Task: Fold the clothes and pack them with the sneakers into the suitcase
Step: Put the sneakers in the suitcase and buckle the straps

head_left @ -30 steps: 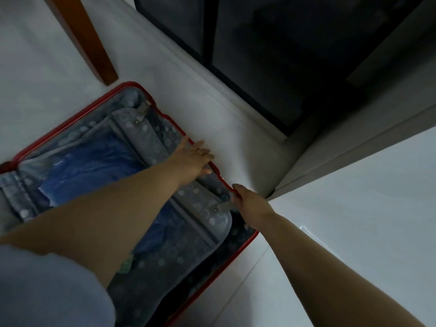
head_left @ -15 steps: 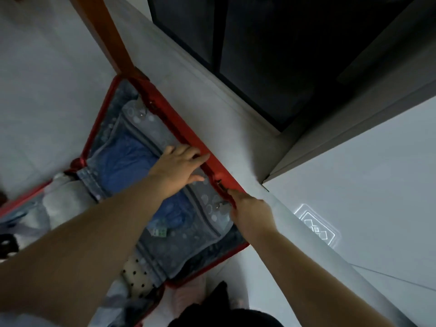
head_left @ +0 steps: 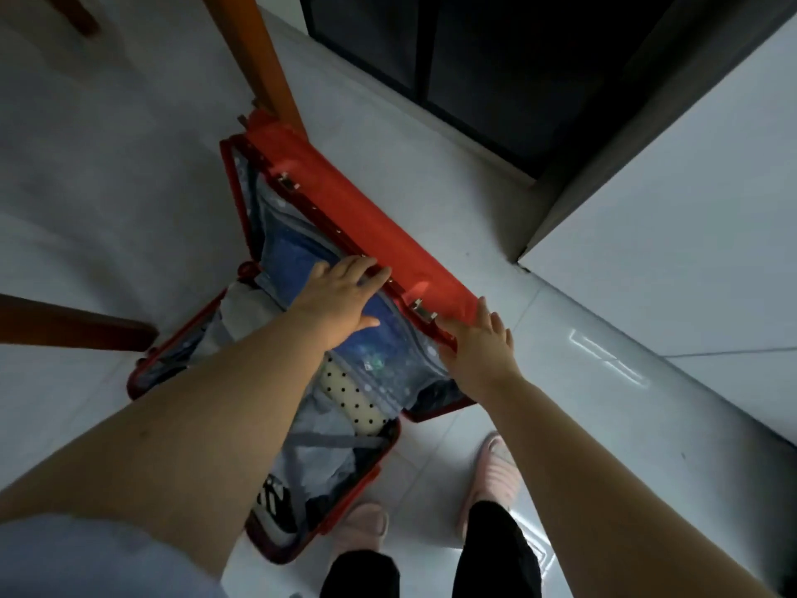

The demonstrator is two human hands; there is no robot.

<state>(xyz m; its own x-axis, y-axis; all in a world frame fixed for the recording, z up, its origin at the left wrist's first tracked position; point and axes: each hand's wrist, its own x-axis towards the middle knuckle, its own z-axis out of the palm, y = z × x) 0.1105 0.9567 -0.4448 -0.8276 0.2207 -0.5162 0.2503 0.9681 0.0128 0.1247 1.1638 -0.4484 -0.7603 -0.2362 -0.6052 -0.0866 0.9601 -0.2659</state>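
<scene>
A red suitcase lies on the pale floor, its far half, the lid point(head_left: 345, 205), tilted up. Blue folded clothes point(head_left: 297, 252) sit in the lid behind a dotted mesh divider point(head_left: 388, 373). My left hand point(head_left: 336, 299) lies on the divider with its fingertips hooked over the lid's rim. At the rim's near corner my right hand point(head_left: 478, 343) holds the lid, fingers on the red shell and thumb along the edge. The near half point(head_left: 345, 507) holds a cream polka-dot garment point(head_left: 345, 394), grey clothes point(head_left: 310, 455) and a black-and-white sneaker point(head_left: 274, 502).
Wooden chair legs stand behind the suitcase point(head_left: 258, 58) and to its left point(head_left: 73, 323). A dark glass door point(head_left: 474, 58) and a white wall point(head_left: 668, 209) close off the right. My feet in pink slippers point(head_left: 496, 472) stand by the suitcase's near right corner.
The lid has swung up from flat on the floor, showing its red outer shell. Both hands rose with its rim, and the near half with the sneaker came into view.
</scene>
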